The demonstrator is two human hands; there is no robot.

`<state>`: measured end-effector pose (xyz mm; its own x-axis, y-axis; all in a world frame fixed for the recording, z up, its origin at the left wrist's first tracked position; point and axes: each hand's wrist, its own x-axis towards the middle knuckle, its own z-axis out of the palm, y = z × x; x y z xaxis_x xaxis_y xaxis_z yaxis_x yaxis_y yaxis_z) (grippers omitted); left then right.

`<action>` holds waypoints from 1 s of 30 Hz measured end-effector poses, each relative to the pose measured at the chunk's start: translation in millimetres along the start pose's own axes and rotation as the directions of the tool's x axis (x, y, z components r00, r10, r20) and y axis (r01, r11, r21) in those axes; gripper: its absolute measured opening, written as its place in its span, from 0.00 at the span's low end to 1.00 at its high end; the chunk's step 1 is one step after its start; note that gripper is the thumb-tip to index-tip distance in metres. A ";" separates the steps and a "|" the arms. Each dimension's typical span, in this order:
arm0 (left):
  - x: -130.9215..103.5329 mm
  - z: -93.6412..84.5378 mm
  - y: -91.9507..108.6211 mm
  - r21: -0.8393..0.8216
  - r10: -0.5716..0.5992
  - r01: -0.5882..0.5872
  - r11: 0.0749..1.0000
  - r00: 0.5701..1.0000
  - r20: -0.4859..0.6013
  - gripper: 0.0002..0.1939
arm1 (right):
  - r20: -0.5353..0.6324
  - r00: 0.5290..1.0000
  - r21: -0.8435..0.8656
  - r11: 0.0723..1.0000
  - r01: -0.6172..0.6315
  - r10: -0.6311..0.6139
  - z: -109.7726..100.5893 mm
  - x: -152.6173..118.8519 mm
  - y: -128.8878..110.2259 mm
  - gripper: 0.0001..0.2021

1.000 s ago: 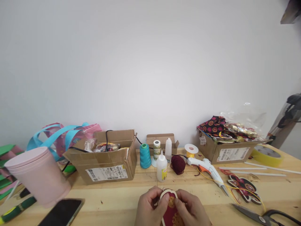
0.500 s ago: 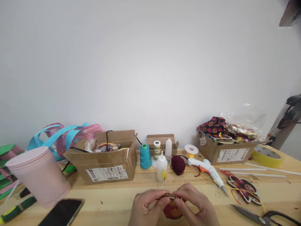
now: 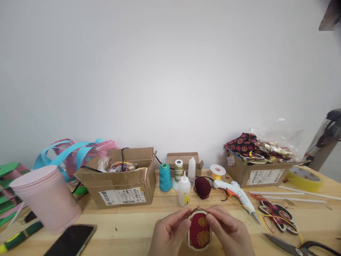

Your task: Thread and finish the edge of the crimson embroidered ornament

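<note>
Turned upright since half a second ago, the red ornament (image 3: 199,229) now shows its whole face toward the camera instead of lying edge-on between the fingers. It is a rounded, shield-like piece of dark red fabric with gold round motifs, bordered by a pale rim, with a small knob at its top. It sits at 6 o'clock in the view, above the counter (image 3: 128,222). The left hand (image 3: 170,234) grips its left edge and the right hand (image 3: 229,233) grips its right edge and top, fingertips pinched on the rim. At 12 o'clock from the ornament stands a white glue bottle (image 3: 184,193), with a maroon yarn ball (image 3: 203,187) just beside it and a glue gun (image 3: 236,193) toward 2 o'clock.
</note>
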<state>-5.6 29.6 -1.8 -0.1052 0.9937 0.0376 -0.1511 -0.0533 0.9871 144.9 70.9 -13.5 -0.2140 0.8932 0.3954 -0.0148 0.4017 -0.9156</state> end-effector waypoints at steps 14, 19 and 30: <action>-1.3 -2.0 -5.0 0.170 0.026 -0.038 0.985 0.997 0.076 0.12 | 0.005 0.996 -0.079 0.993 -0.089 0.090 6.9 -0.6 2.1 0.12; -0.4 4.7 -6.6 0.163 -0.006 -0.004 0.987 0.998 0.065 0.14 | 0.054 0.982 -0.003 0.983 -0.182 0.182 10.4 -2.1 3.4 0.14; 4.8 2.9 -14.3 -0.036 -0.125 0.136 0.990 0.968 0.219 0.15 | 0.060 0.938 0.171 0.922 -0.347 0.342 4.2 7.7 -3.4 0.19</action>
<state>-1.0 35.4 -15.3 0.1328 0.9897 -0.0527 -0.1992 0.0788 0.9768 139.2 75.6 -7.7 -0.2643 0.9629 0.0536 -0.1062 0.0262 -0.9940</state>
